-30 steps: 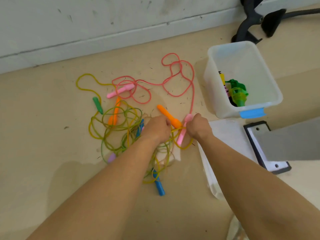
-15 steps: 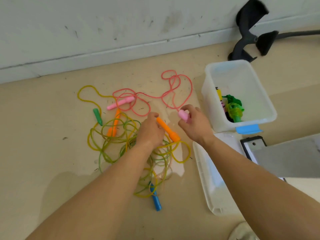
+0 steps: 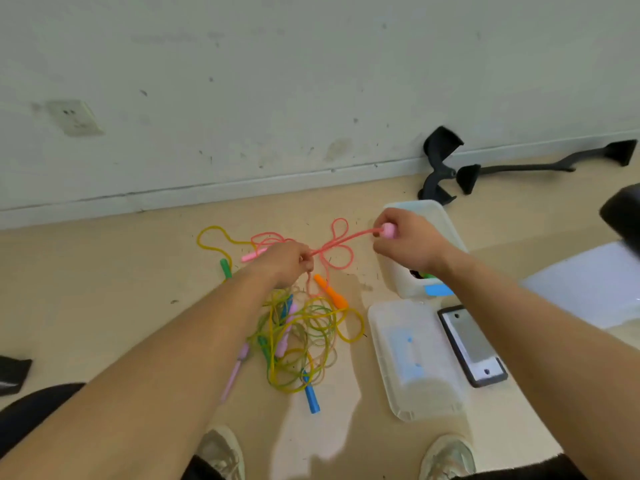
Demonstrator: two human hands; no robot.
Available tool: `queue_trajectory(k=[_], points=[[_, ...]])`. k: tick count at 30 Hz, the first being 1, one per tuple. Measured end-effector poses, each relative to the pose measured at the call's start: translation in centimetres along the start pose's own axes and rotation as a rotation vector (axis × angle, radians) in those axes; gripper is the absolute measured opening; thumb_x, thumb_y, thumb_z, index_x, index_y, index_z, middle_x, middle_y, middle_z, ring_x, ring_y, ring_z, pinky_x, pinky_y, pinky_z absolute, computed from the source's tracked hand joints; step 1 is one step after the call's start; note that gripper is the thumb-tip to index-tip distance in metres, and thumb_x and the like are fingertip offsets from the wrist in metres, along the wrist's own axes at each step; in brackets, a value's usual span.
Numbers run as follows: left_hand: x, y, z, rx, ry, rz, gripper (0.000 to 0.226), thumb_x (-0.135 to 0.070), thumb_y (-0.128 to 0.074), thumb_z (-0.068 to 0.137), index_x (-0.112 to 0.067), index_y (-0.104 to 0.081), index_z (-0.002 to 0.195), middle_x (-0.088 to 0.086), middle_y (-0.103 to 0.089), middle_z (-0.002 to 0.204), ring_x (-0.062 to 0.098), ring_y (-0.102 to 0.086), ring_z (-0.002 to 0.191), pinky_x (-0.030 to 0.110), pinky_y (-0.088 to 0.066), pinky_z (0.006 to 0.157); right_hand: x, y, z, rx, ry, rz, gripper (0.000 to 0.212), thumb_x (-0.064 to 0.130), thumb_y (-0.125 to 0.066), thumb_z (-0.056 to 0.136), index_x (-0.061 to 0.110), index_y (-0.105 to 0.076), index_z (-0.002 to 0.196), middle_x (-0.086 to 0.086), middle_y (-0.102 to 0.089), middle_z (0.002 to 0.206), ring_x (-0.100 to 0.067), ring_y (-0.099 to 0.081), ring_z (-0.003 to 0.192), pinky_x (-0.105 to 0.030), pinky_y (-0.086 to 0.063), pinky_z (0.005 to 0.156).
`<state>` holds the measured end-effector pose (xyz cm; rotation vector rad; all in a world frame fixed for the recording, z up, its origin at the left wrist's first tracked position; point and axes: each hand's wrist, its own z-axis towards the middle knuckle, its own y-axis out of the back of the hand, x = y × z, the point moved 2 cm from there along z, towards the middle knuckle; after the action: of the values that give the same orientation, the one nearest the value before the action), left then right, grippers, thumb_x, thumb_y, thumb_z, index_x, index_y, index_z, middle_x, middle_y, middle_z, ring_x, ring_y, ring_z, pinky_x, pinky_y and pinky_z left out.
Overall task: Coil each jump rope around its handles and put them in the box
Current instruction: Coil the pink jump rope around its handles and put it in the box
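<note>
Head view, far left first: what lies there?

A wall socket point(image 3: 74, 117) up on the wall. Below it on the floor, a yellow rope point(image 3: 211, 241) loops out beside a green handle point(image 3: 225, 268).

And the left hand?

The left hand point(image 3: 282, 263) is curled, its fingers pinching the pink rope point(image 3: 341, 242) above the floor. A loose pink handle point(image 3: 254, 255) lies on the floor just beside that hand, on its far side.

What sits below the hand?

A tangle of yellow and green ropes point(image 3: 304, 344), nearer the person. A lilac handle point(image 3: 237, 367) sticks out on its left, a blue handle point(image 3: 311, 398) lies at its near edge, and an orange handle point(image 3: 330, 293) at its upper right.

Where does the pink rope go?

From the pinch it runs almost straight, up and to the right, to the held pink handle point(image 3: 388, 231). More of its loops lie on the floor behind. The right hand point(image 3: 410, 240) grips that handle, fingers wrapped round it.

And the box?

The clear box point(image 3: 429, 213) stands right behind the right hand, partly hidden by it, with a blue tab point(image 3: 438, 290) on its near wall. A clear lid point(image 3: 412, 358) lies flat on the floor nearer the person, and a black-framed plate point(image 3: 472, 344) lies just beside the lid's right edge
</note>
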<state>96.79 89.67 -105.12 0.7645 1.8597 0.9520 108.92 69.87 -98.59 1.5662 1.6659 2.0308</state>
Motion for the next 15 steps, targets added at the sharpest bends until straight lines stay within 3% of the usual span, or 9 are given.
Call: queue_trajectory(k=[3,5,7,8,10,12,15], points=[[-2.3,3.2,-3.1,-0.02,-0.067,-0.086,0.02,-0.018,-0.058,0.097,-0.025,-0.063,0.079,-0.011,-0.07,0.074,0.01,-0.066,0.074,0.023,-0.047,0.071,0.8,1.2,-1.5,0.15,-0.089,-0.326,0.036,0.021,-0.066,0.083,0.02,-0.065,0.12,0.001,-0.064,0.095,-0.017,-0.062,0.083,-0.034,-0.054,0.079],[-4.4,4.8,-5.0,0.018,-0.117,-0.27,0.021,-0.013,-0.053,0.101,-0.019,-0.063,0.084,0.003,-0.075,0.084,0.012,-0.068,0.068,0.02,-0.05,0.063,2.2,0.9,-2.7,0.29,-0.053,-0.322,0.052,0.022,-0.073,0.082,0.024,-0.06,0.132,0.004,-0.061,0.111,-0.011,-0.059,0.088,-0.025,-0.046,0.078],[-6.0,6.3,-7.2,0.053,-0.127,-0.532,0.022,-0.01,-0.046,0.104,-0.014,-0.06,0.087,0.012,-0.073,0.089,0.013,-0.068,0.065,0.018,-0.052,0.058,4.1,-0.1,-4.0,0.412,0.027,-0.203,0.06,0.025,-0.079,0.08,0.03,-0.058,0.136,0.01,-0.056,0.12,-0.008,-0.053,0.105,-0.022,-0.04,0.087],[-6.6,7.1,-8.2,0.063,-0.132,-0.646,0.023,-0.011,-0.044,0.105,-0.013,-0.06,0.088,0.013,-0.072,0.09,0.015,-0.07,0.067,0.02,-0.053,0.06,5.0,-0.7,-4.5,0.443,0.061,-0.11,0.052,0.029,-0.08,0.08,0.032,-0.062,0.129,0.012,-0.058,0.116,-0.008,-0.054,0.106,-0.024,-0.041,0.087],[-6.9,8.3,-9.6,0.067,-0.141,-0.771,0.023,-0.011,-0.044,0.105,-0.012,-0.061,0.091,0.016,-0.073,0.091,0.02,-0.072,0.075,0.023,-0.055,0.066,6.4,-2.0,-5.1,0.418,0.093,0.014,0.014,0.035,-0.077,0.084,0.03,-0.07,0.096,0.007,-0.066,0.091,-0.01,-0.059,0.087,-0.025,-0.045,0.076],[-6.4,9.0,-10.4,0.026,-0.148,-0.821,0.019,-0.011,-0.045,0.105,-0.01,-0.061,0.095,0.014,-0.074,0.091,0.021,-0.073,0.077,0.024,-0.056,0.066,7.4,-2.6,-5.2,0.321,0.129,0.013,0.019,0.038,-0.072,0.088,0.024,-0.068,0.077,0.001,-0.067,0.075,-0.011,-0.057,0.07,-0.03,-0.045,0.068],[-4.7,9.3,-10.5,-0.099,-0.117,-0.828,0.009,-0.008,-0.052,0.101,-0.012,-0.06,0.104,0.016,-0.073,0.097,0.022,-0.071,0.078,0.035,-0.057,0.074,8.2,-2.7,-5.1,0.246,0.165,0.054,0.017,0.03,-0.071,0.088,0.019,-0.075,0.077,-0.002,-0.073,0.076,-0.009,-0.06,0.067,-0.029,-0.049,0.066]])
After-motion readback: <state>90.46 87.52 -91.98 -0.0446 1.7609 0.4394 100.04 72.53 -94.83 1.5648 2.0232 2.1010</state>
